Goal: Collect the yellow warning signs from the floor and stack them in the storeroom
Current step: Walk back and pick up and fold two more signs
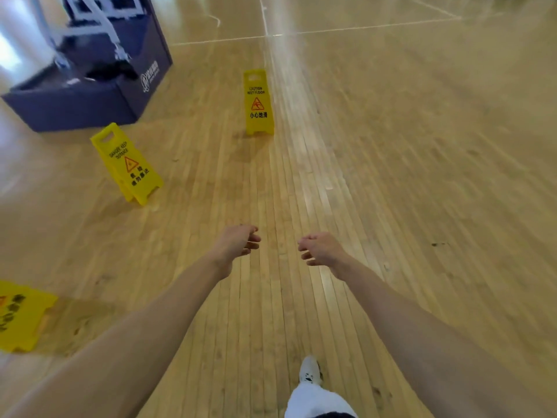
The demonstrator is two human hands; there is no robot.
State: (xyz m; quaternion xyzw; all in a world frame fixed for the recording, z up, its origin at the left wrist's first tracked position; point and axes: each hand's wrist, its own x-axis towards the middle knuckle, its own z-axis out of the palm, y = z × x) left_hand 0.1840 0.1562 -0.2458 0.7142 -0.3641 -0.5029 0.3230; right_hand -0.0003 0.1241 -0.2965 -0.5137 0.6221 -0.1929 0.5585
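Three yellow warning signs stand on the wooden gym floor. A "wet floor" sign [258, 102] is upright straight ahead. A second sign [128, 164] stands to the left, nearer to me. A third sign [18, 315] is cut off by the left edge of the view. My left hand [238, 242] and my right hand [321, 248] reach forward at mid-frame, both empty with loosely curled, parted fingers. They are well short of the wet floor sign.
A dark blue padded base of a basketball hoop [87, 86] with a grey metal frame fills the upper left. White court lines [301, 33] cross the floor far ahead. My white shoe [309, 371] steps forward at the bottom.
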